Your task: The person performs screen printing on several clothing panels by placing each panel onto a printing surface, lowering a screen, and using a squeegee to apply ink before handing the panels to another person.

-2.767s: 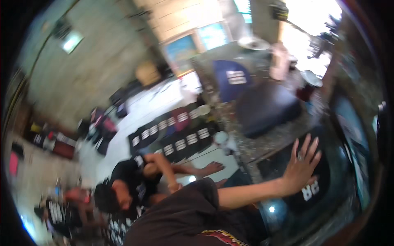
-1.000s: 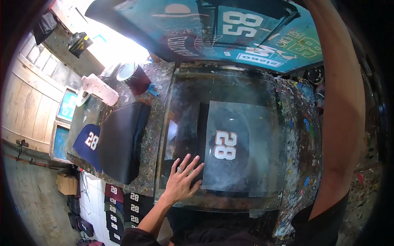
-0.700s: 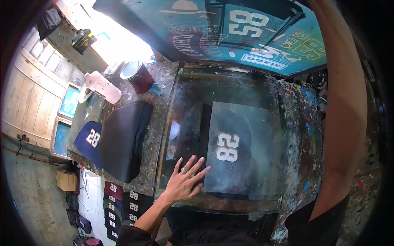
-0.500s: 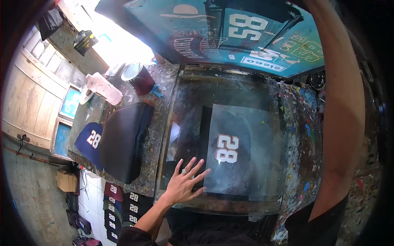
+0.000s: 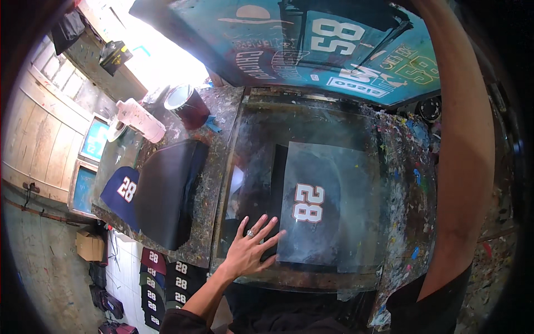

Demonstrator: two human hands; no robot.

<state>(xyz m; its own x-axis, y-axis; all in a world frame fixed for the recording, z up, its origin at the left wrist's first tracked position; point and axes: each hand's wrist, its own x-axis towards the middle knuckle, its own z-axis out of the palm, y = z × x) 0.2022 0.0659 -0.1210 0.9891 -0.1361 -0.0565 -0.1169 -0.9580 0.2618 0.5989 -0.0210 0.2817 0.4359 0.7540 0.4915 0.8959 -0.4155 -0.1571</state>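
My left hand (image 5: 253, 247), a ring on one finger, lies with fingers spread at the near left edge of a dark fabric piece (image 5: 311, 245). The piece lies flat on the glassy printing board (image 5: 361, 222) and bears a white, orange-edged number print (image 5: 308, 203). Beyond the board a blue-green screen-printing frame (image 5: 267, 39) stands raised and tilted, with several designs in its mesh. My right arm (image 5: 464, 139) reaches up along the right side toward the top of this frame; the hand itself is out of the picture.
Left of the board are a stack of dark fabric pieces (image 5: 169, 192), a navy printed piece (image 5: 119, 189), a paint can (image 5: 189, 108) and a pink-stained bottle (image 5: 142, 121). Printed pieces (image 5: 181, 281) lie in rows lower left. Paint crusts the table's right edge (image 5: 409, 222).
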